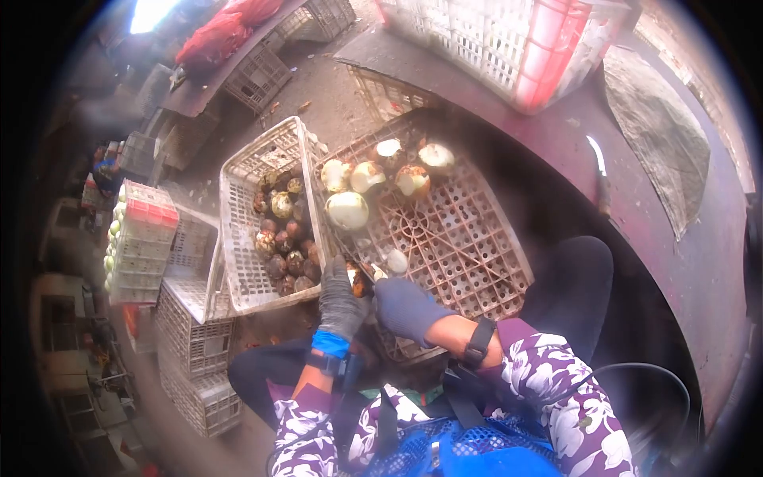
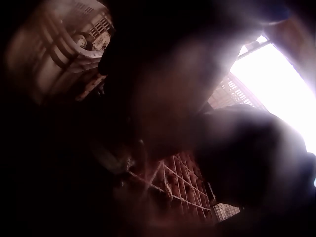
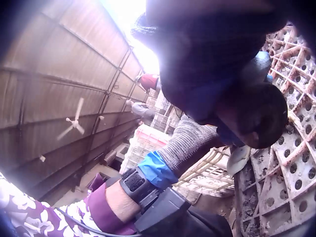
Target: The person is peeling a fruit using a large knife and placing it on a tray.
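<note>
In the head view my grey-gloved left hand (image 1: 343, 300) grips a partly peeled, brown-skinned round bulb (image 1: 355, 281) over the near left corner of an upturned crate (image 1: 469, 246). My blue-gloved right hand (image 1: 409, 308) is curled close beside it, around what looks like a small knife (image 1: 379, 273), mostly hidden by the glove. On the upturned crate lie several pale peeled bulbs (image 1: 347, 211) and a white piece (image 1: 396, 261). The right wrist view shows the bulb (image 3: 259, 116) dark under the fingers; the left wrist view is mostly dark and blurred.
Left of my hands a white crate (image 1: 230, 215) holds several unpeeled brown bulbs (image 1: 294, 258). A knife (image 1: 600, 175) and a grey cloth (image 1: 660, 143) lie on the table (image 1: 556, 155) to the right, with a red-and-white crate (image 1: 509, 48) farther back. Stacked crates (image 1: 195, 334) stand at left.
</note>
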`<state>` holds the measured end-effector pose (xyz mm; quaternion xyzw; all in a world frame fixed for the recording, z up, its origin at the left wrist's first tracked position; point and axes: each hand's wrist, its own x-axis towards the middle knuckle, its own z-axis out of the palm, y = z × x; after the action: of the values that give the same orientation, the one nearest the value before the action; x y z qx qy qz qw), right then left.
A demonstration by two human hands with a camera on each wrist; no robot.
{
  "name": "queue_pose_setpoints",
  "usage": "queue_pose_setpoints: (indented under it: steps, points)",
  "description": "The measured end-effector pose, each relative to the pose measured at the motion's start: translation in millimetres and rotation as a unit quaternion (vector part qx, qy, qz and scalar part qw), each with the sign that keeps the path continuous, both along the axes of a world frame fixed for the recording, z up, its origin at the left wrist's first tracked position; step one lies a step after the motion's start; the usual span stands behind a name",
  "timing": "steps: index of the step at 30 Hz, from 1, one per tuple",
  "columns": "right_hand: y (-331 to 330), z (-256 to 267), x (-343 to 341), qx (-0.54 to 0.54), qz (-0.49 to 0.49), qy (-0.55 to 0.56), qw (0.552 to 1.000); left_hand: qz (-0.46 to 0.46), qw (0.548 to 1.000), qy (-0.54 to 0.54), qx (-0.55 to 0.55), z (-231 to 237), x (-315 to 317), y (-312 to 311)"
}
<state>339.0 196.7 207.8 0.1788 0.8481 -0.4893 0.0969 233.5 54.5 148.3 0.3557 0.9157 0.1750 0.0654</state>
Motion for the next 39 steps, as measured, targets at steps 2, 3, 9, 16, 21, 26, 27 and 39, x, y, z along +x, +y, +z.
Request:
queue_pose_setpoints:
  steps: [2, 3, 9, 16, 21, 26, 27, 39]
  points:
    - [-1, -2, -2, -0.001, 0.009, -0.007, 1.000, -0.017, 0.999, 0.034, 0.004, -8, 1, -4]
    - [0, -5, -6, 0.001, 0.015, -0.010, 1.000, -0.028, 0.998, 0.053, 0.007, -7, 0, -2]
    - [0, -9, -10, 0.015, 0.033, 0.001, 0.999, -0.013, 0.993, -0.022, 0.111, -5, -5, -10]
    - [3, -14, -9, 0.032, 0.038, 0.027, 0.998, 0.076, 0.902, -0.273, 0.325, 20, -8, -18]
    - [6, -24, -9, -0.001, 0.025, 0.018, 1.000, 0.127, 0.732, -0.461, 0.484, 45, -19, -28]
    - [7, -37, -3, -0.069, -0.014, 0.028, 0.997, 0.102, 0.635, -0.527, 0.556, 58, -36, -45]
    - [7, -32, -1, -0.131, -0.036, 0.018, 0.991, 0.097, 0.635, -0.532, 0.552, 58, -40, -48]
    - [16, 41, 16, -0.519, -0.132, 0.088, 0.840, -0.030, 0.765, -0.479, 0.429, 80, -40, -38]
